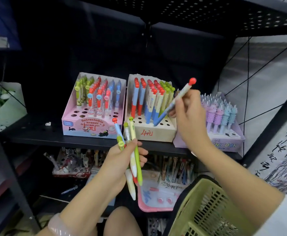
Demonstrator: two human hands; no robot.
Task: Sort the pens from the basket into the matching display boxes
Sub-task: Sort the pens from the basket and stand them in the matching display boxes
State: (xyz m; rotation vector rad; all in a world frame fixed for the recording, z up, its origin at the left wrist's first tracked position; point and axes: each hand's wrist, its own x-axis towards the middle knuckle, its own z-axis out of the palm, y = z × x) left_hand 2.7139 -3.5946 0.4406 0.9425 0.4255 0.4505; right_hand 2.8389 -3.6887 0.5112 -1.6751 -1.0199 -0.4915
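My right hand [189, 114] pinches a blue-tipped pen with a red top [178, 97], tilted, its tip down at a hole in the beige display box marked 4 [156, 132]. That box holds rows of red-topped and green-topped pens [149, 97]. My left hand [122, 157] grips a bunch of several pens [133, 160], green and cream, below the shelf edge. The pink display box marked 5 [91, 128] stands left of the beige one with colourful pens in it. The green basket [205, 210] hangs at the lower right under my right forearm.
A purple unicorn pen box [224, 133] stands right of the beige box on the black shelf [37, 133]. A lower shelf holds more pen boxes [176, 171] and a pink tray [156, 198]. Black shelf posts and wire bracing frame both sides.
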